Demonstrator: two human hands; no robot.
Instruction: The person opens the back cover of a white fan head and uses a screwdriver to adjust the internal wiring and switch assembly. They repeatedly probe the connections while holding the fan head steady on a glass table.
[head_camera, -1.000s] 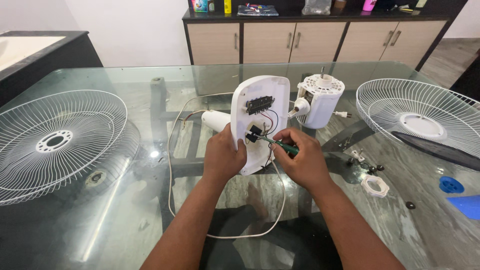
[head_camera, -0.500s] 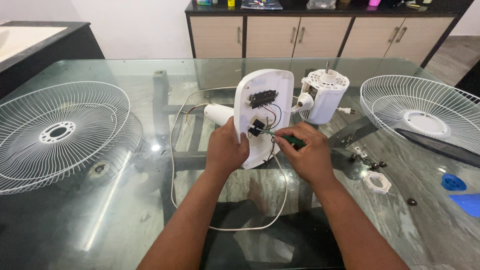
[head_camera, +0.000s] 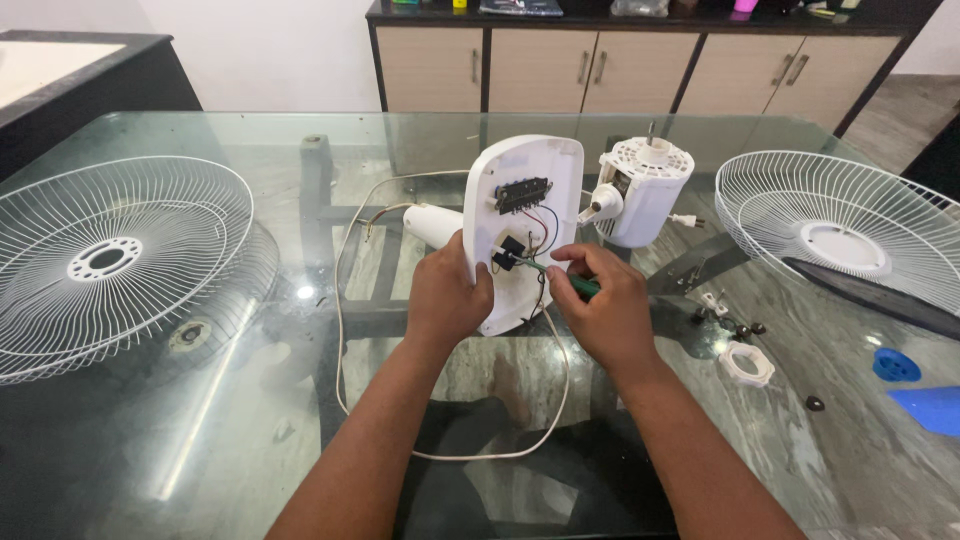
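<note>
A: Status?
B: Fan base (head_camera: 520, 235) upright on glass counter (head_camera: 250, 420), back open, wires showing. L hand (head_camera: 447, 295) clamped round base edge; R hand (head_camera: 605, 305) pinching screwdriver (head_camera: 565, 277) at switch.
A: Left?
B: Guards, motor, nut apart — reassembly prob. pending.

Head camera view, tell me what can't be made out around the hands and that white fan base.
- Screwdriver: the right hand covers most of its handle; tip too small to tell.
- White fan base: the left hand hides its lower left edge.
- Right fan grille: cut off by the frame's right edge.
- Small screws: too small to count.
</note>
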